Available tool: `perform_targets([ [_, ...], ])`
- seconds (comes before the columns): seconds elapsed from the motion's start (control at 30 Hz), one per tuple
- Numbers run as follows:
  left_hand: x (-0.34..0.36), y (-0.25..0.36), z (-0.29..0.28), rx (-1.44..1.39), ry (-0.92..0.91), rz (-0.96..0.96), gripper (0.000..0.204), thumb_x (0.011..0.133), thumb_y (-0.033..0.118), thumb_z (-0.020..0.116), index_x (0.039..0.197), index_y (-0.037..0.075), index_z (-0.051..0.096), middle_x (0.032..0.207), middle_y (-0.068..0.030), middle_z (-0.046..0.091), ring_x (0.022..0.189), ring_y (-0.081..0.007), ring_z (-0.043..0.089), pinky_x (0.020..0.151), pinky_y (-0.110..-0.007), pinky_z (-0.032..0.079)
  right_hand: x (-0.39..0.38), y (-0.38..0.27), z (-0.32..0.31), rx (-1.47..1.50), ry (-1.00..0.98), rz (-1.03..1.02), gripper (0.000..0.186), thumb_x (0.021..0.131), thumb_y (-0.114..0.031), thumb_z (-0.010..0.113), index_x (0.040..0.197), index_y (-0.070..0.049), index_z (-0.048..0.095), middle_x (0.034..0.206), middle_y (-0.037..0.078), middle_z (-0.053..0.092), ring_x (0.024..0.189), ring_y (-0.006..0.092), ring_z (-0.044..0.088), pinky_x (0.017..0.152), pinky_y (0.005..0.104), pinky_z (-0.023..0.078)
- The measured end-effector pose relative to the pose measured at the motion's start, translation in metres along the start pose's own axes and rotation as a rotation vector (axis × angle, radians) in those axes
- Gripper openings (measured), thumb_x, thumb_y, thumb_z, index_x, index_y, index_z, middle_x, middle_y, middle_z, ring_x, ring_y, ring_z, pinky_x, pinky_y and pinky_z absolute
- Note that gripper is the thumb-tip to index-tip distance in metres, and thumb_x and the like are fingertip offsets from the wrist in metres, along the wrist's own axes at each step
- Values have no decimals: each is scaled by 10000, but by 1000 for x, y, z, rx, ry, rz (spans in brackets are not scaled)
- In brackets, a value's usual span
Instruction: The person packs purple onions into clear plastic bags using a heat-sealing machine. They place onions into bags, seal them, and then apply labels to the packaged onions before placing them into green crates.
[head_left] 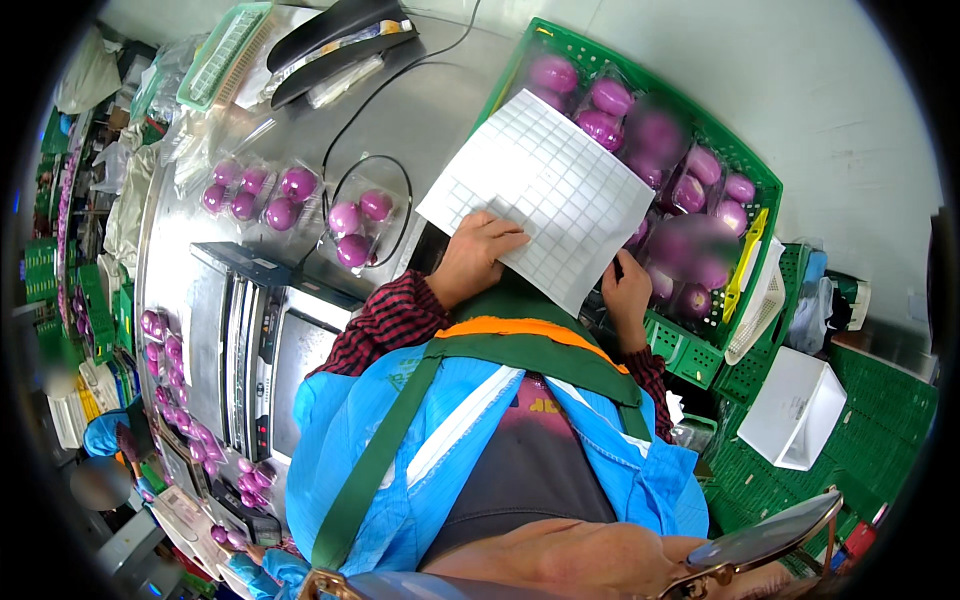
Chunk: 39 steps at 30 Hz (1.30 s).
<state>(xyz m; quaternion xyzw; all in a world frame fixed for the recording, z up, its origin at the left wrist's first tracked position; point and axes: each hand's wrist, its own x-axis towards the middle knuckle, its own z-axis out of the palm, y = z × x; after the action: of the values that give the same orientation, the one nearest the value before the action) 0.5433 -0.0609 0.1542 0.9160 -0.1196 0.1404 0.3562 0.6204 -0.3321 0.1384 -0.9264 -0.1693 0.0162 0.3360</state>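
Note:
A white sheet of labels (545,185), marked off in small squares, is spread in front of me and overlaps the near corner of a green crate (760,175). My left hand (478,255) grips its lower left edge, with the fingers lying together across the face of the sheet; the thumb is hidden. At the sheet's right edge my right hand (628,298) is closed in a pinch, fingertips on the edge. Clear packs of purple onions (600,130) fill the crate beyond the sheet. Some packs are blurred.
Left of me, a wrapping machine (260,360) stands on a steel table (430,100). Onion packs (360,225) and a black cable (345,130) lie behind it. A yellow tool (745,265) rests on the crate's right side. A white bin (793,410) sits at right. Another person's blue sleeve (270,572) shows lower left.

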Motion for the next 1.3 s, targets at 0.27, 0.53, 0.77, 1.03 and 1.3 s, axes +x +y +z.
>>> perform_targets([
  [0.27,36,35,-27,-167,48,127,304,693,16,664,989,88,663,963,-43,652,910,-269,590,822,-371,452,17,-4,-2,404,97,-10,399,844,-155,592,1191,32,529,1090,210,618,1058,302,588,883,370,457],
  [0.53,57,33,-124,-1050,418,-340,213,922,118,602,1082,-17,642,969,-55,685,837,-97,618,750,-244,491,119,-41,-59,919,83,-141,655,853,-66,548,1441,3,267,1373,111,458,1240,205,458,1039,329,357],
  [0.77,30,-13,-104,-1045,512,-534,372,899,46,608,1254,-12,513,1066,-81,655,924,-97,607,759,-228,488,149,-54,-40,994,-153,-128,475,854,12,575,1316,-7,466,1007,37,652,883,96,603,766,204,465],
  [1.03,32,-69,-101,-671,370,-400,701,813,-82,525,1452,94,297,1258,-98,509,1013,-136,550,882,-253,433,152,-66,9,921,-143,-178,385,885,-6,574,1254,-10,462,903,76,657,811,102,603,709,227,471],
  [1.3,45,-96,-109,-929,146,-509,644,782,-96,495,1404,30,386,1309,-96,528,1155,-167,526,1007,-288,378,181,-48,37,917,-257,-105,281,876,12,560,1155,-19,548,916,37,643,797,69,568,673,209,446],
])
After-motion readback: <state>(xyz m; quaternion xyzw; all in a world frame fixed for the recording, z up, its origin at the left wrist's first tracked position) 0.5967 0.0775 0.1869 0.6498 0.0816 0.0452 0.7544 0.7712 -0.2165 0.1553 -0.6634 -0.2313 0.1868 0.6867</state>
